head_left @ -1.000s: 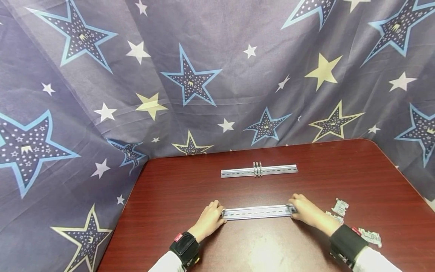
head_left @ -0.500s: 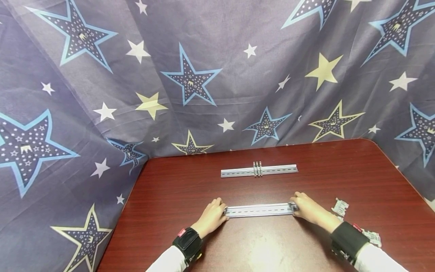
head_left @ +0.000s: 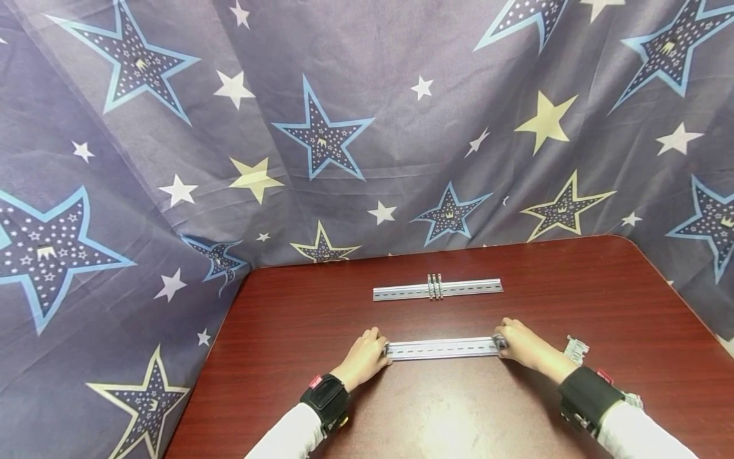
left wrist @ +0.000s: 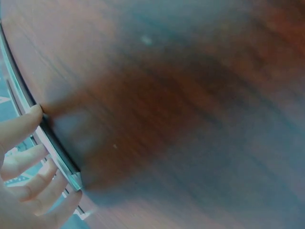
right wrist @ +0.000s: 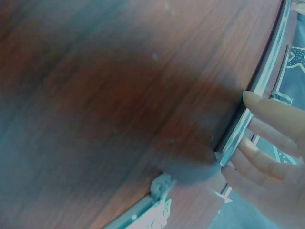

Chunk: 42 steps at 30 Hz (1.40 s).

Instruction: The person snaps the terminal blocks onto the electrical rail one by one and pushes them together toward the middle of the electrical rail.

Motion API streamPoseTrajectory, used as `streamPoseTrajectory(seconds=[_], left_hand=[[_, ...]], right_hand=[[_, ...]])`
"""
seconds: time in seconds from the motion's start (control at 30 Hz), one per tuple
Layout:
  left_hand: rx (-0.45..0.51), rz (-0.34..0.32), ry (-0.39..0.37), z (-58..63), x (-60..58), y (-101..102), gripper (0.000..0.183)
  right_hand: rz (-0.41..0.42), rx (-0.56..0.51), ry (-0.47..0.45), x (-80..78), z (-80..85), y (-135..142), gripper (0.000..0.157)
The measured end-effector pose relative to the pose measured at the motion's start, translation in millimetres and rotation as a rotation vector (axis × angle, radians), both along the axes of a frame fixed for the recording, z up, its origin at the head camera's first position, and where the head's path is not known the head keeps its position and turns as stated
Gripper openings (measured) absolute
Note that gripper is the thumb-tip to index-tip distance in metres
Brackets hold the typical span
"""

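A slotted metal DIN rail (head_left: pixel 441 349) lies crosswise between both hands over the middle of the table. My left hand (head_left: pixel 364 358) grips its left end, thumb (left wrist: pixel 29 117) on the near edge and the other fingers round the far side. At the right end my right hand (head_left: pixel 518 344) pinches the rail the same way; in the right wrist view the thumb (right wrist: pixel 267 107) presses the near edge. Farther back lies a second DIN rail (head_left: pixel 401 292) with several thin terminal blocks (head_left: pixel 435 287) clipped on near its middle.
Loose pale terminal blocks lie at the right: one (head_left: pixel 576 350) beyond the right forearm, another (head_left: pixel 633 400) partly hidden by the black wrist strap (head_left: pixel 593 395). The reddish-brown table (head_left: pixel 298 319) meets a star-patterned curtain (head_left: pixel 355 127) at the back and sides.
Both hands have slid the near rail away from me and slightly to the right, closer to the back rail. The back rail stays where it was.
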<state>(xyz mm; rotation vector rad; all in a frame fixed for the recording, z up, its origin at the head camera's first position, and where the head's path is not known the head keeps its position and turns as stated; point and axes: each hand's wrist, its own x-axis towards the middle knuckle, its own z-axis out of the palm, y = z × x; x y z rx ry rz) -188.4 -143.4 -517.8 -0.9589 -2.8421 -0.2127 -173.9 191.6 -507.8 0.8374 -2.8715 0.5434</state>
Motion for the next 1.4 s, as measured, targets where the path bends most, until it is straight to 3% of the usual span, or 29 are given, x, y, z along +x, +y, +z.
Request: streamPoseTrajectory(seconds=[0.6,1.4], left_hand=[[0.021,0.029,-0.027,8.1,-10.7,9.7,0.022],[-0.007,0.059,-0.027,6.6,-18.0,12.4,0.022]], right_hand=[[0.004,0.021,-0.054,-17.1,3.7,3.0,0.022],[-0.022,0.032,-0.090,-25.2,6.2,0.1,0.023]])
